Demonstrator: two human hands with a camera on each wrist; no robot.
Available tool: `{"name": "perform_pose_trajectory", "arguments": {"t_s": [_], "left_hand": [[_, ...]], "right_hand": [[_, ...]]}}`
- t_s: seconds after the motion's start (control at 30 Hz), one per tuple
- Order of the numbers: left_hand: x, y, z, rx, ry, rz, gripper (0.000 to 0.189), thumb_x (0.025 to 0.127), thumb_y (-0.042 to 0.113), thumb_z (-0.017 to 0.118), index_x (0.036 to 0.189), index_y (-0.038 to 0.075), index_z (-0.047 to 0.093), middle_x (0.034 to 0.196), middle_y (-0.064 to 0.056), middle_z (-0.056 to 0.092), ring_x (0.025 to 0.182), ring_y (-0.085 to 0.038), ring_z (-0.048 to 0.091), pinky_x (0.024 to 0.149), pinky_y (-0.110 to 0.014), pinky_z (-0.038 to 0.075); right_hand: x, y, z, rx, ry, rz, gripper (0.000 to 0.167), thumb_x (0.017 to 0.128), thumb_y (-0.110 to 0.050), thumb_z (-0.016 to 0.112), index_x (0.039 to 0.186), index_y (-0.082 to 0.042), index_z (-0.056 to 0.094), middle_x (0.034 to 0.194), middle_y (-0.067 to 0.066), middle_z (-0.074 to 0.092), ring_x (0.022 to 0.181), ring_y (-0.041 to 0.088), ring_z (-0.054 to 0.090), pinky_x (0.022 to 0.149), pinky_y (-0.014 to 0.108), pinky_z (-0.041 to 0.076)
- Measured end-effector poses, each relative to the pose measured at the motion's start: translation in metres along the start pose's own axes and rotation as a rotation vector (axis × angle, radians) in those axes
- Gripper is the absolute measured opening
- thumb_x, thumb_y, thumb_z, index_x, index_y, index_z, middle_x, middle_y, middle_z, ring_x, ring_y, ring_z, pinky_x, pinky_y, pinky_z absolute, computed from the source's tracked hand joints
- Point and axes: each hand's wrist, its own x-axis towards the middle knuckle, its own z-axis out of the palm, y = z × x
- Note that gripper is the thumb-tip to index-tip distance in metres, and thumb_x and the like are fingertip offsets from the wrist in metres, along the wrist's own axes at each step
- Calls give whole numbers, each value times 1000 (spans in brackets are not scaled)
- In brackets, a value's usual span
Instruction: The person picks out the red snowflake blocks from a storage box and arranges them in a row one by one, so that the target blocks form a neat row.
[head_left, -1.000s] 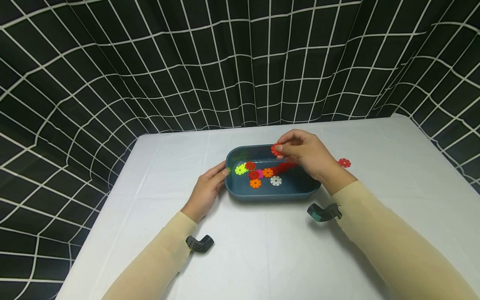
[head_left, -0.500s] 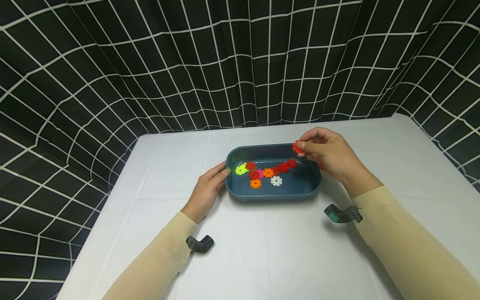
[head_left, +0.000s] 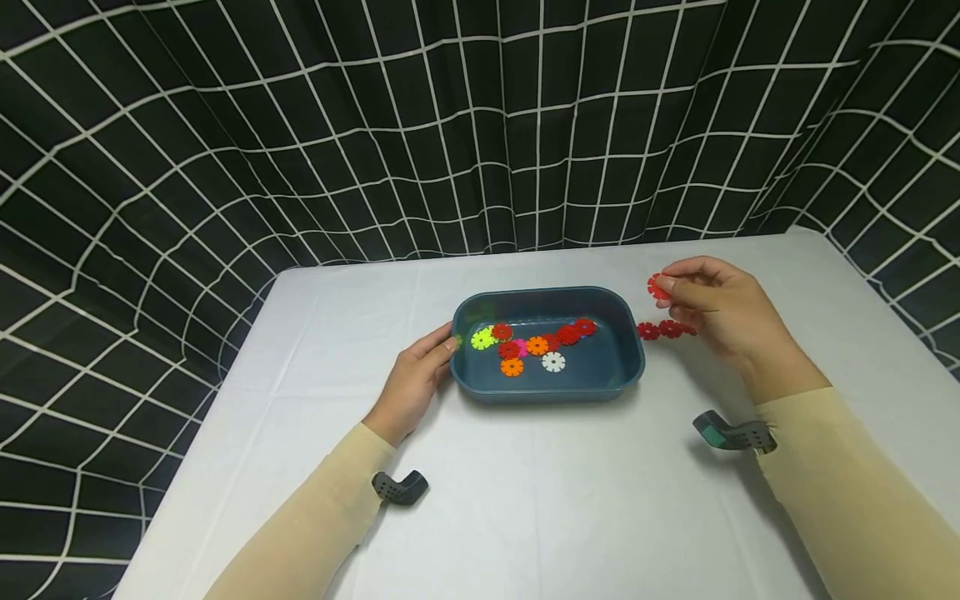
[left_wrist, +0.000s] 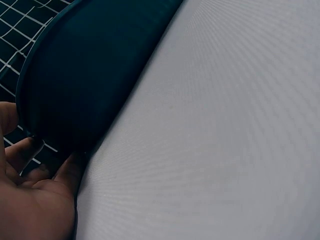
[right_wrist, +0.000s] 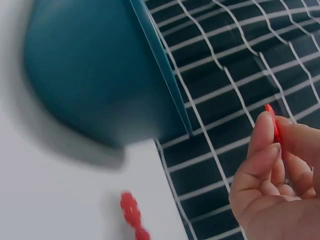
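Note:
My right hand [head_left: 723, 308] pinches a red notched plastic disc [head_left: 657, 287] between thumb and fingertips, raised over the table to the right of a blue-green plastic basin [head_left: 547, 394]. In the right wrist view that disc [right_wrist: 273, 122] shows edge-on. Below the hand lies a row of linked red discs [head_left: 670, 329], its right end partly hidden by the hand. My left hand [head_left: 411, 379] holds the basin's left end, thumb at the rim and fingers along the outside. Inside the basin lie loose discs: yellow-green [head_left: 483, 337], orange [head_left: 512, 367], white [head_left: 553, 362], pink and several red.
A white cloth [head_left: 480, 500] covers the table. Behind it and at both sides hangs a black curtain [head_left: 480, 125] with a white grid. Each sleeved wrist carries a dark camera mount, one on the left [head_left: 400, 488] and one on the right [head_left: 735, 432].
My right hand has moved right with the red disc, from above the basin to above the table beside it, uncovering the red row. The left hand and basin have stayed put.

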Motion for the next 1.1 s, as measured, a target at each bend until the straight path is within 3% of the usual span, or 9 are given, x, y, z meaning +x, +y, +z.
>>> {"name": "perform_pose_trajectory", "arguments": {"t_s": [0.23, 0.43, 0.63, 0.83, 0.97, 1.1], "left_hand": [[2, 0, 0, -14, -4, 5, 51, 115, 26, 60, 161, 4, 52, 163, -5, 50, 148, -17, 49, 118, -30, 45], [1, 1, 0, -9, -7, 7, 52, 115, 27, 60, 161, 3, 52, 163, -5, 50, 148, -17, 49, 118, -30, 45], [0, 1, 0, 1, -6, 5, 52, 116, 27, 59, 161, 3, 51, 164, -5, 50, 149, -16, 48, 117, -28, 45], [1, 3, 0, 3, -8, 15, 52, 116, 28, 59, 161, 4, 51, 164, -6, 49, 149, -17, 48, 117, -30, 45], [1, 3, 0, -2, -6, 7, 52, 115, 27, 60, 161, 3, 52, 164, -6, 50, 148, -17, 49, 117, -30, 46], [0, 3, -1, 2, -9, 1, 53, 115, 27, 60, 161, 3, 51, 164, -6, 50, 149, -17, 48, 117, -30, 45]], "right_hand": [[0, 7, -36, 65, 55, 15, 16, 102, -11, 80, 118, -11, 81, 105, 0, 77, 85, 15, 73, 73, 21, 62], [2, 17, -62, 12, 132, 87, 21, 100, -18, 83, 122, -19, 83, 109, -6, 77, 93, 11, 70, 79, 18, 61], [3, 26, -79, -33, 187, 127, 28, 99, -16, 84, 126, -14, 79, 109, -8, 76, 98, 8, 72, 84, 18, 61], [6, 39, -89, -341, 212, 186, 45, 106, -34, 75, 143, -10, 64, 119, -9, 71, 106, 7, 68, 87, 14, 58], [5, 48, -90, -534, 226, 192, 55, 108, -47, 68, 147, -9, 60, 135, 4, 63, 110, 15, 62, 83, 13, 56], [4, 55, -87, -662, 233, 177, 56, 112, -46, 61, 150, -4, 59, 142, 16, 58, 109, 23, 59, 77, 13, 56]]}}
